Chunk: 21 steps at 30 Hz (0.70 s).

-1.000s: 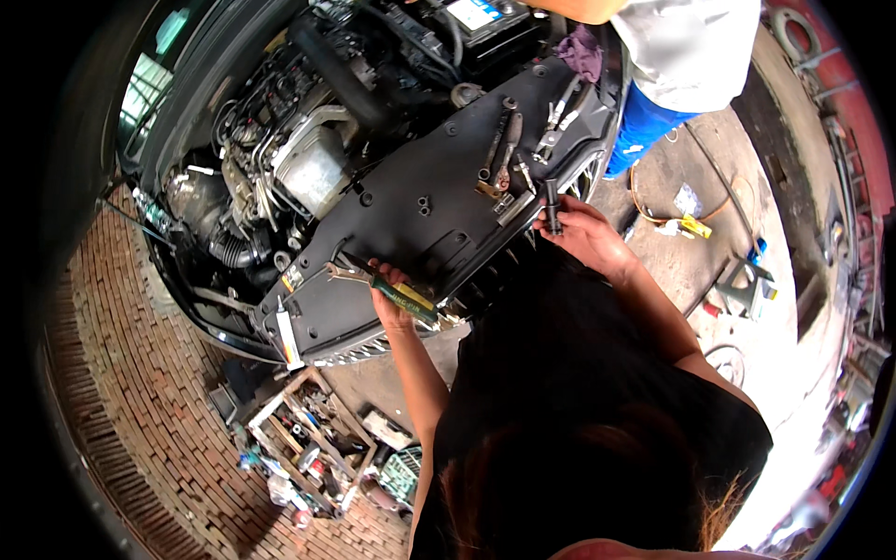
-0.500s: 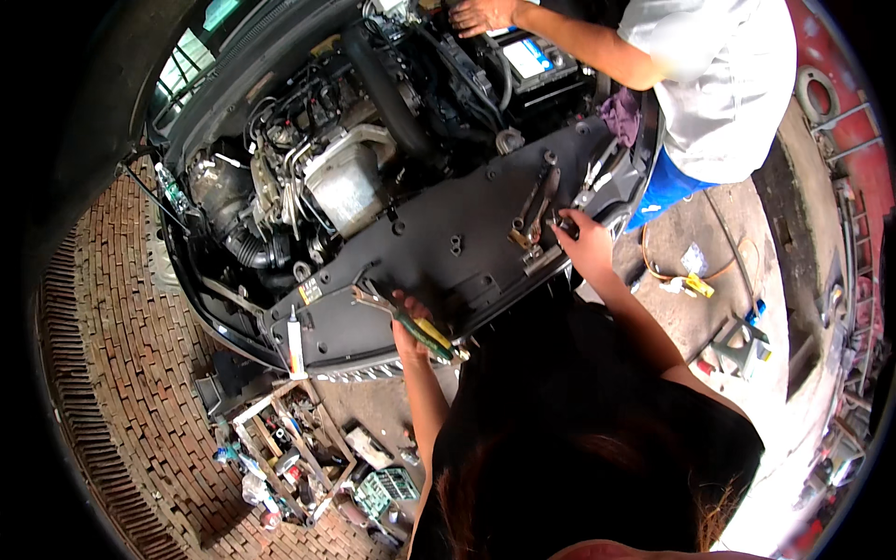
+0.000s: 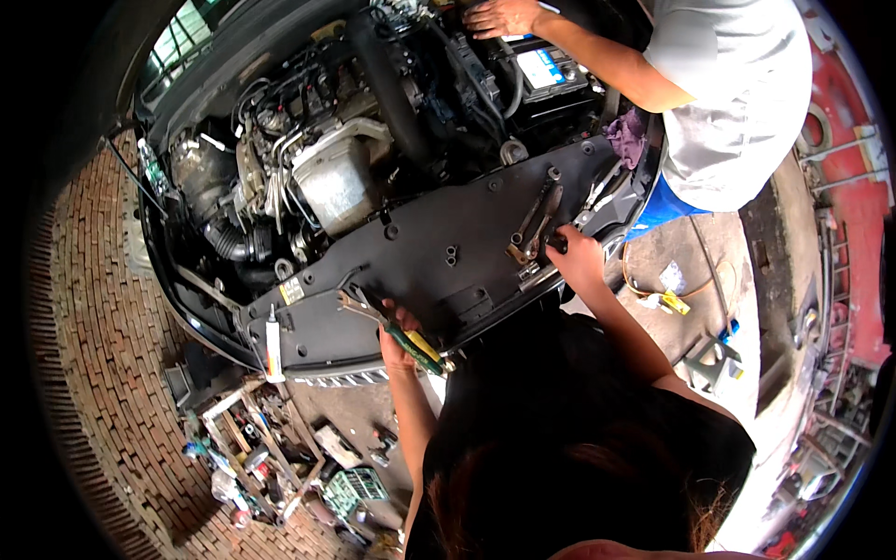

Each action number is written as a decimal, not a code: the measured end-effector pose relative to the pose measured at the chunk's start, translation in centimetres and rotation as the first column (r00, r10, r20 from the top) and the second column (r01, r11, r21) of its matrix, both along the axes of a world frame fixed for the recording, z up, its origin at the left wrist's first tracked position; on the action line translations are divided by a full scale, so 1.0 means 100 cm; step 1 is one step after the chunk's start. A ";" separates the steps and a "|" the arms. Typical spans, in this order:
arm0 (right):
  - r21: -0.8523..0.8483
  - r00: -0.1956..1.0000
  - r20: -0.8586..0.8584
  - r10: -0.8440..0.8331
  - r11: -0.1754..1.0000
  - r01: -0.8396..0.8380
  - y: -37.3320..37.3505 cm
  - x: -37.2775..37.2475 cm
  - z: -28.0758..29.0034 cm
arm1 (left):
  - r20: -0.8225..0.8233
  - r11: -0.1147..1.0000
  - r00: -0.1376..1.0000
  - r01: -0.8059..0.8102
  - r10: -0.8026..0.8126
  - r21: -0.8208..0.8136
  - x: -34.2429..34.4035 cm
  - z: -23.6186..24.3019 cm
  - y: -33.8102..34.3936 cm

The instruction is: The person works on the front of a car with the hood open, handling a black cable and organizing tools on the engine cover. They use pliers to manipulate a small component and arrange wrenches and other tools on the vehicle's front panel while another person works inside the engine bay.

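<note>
My left hand is closed round the green and yellow handles of a pair of pliers, held over the front edge of the black plastic cover with the jaws pointing away to the left. On the right of that cover, my right hand has its fingers bent together at a small dark thing I cannot make out. Right beside those fingers lie wrenches and a short metal tool piece. Two small joined metal rings or sockets sit mid-cover.
Beyond the cover is the car's engine, with a battery at far right. A co-worker's hand rests near it. A purple rag and white tube lie at the cover's ends. A tool crate stands on the floor.
The whole view has shifted slightly. Both of my hands keep nearly the same places over the cover, the left still gripping the pliers.
</note>
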State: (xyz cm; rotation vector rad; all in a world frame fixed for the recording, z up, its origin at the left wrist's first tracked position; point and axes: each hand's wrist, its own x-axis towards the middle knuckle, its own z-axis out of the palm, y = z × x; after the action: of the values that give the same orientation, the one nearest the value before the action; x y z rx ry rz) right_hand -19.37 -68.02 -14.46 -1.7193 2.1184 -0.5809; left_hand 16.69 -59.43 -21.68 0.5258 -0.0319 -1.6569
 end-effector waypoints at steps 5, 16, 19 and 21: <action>0.030 0.995 -0.078 0.056 0.998 -0.054 -0.002 0.000 -0.007 | 0.057 0.999 0.998 -0.009 0.007 0.033 -0.006 0.013 -0.005; 0.048 0.982 -0.106 0.156 0.987 -0.152 -0.005 -0.003 -0.004 | 0.063 0.998 0.997 0.045 -0.043 -0.038 0.001 0.004 -0.004; 0.019 0.977 -0.119 0.177 0.984 -0.176 -0.006 -0.005 -0.004 | 0.089 0.998 0.995 0.051 -0.048 -0.030 0.000 0.004 -0.007; 0.012 0.972 -0.135 0.191 0.982 -0.191 -0.006 -0.005 -0.001 | 0.100 0.999 0.994 0.047 -0.045 -0.014 -0.001 0.005 -0.006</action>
State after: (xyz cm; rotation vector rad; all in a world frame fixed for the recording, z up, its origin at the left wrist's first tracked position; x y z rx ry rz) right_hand -19.88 -68.66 -14.51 -1.9862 2.0084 -0.4207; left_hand 16.62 -60.06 -21.16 0.5993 -0.1319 -1.6728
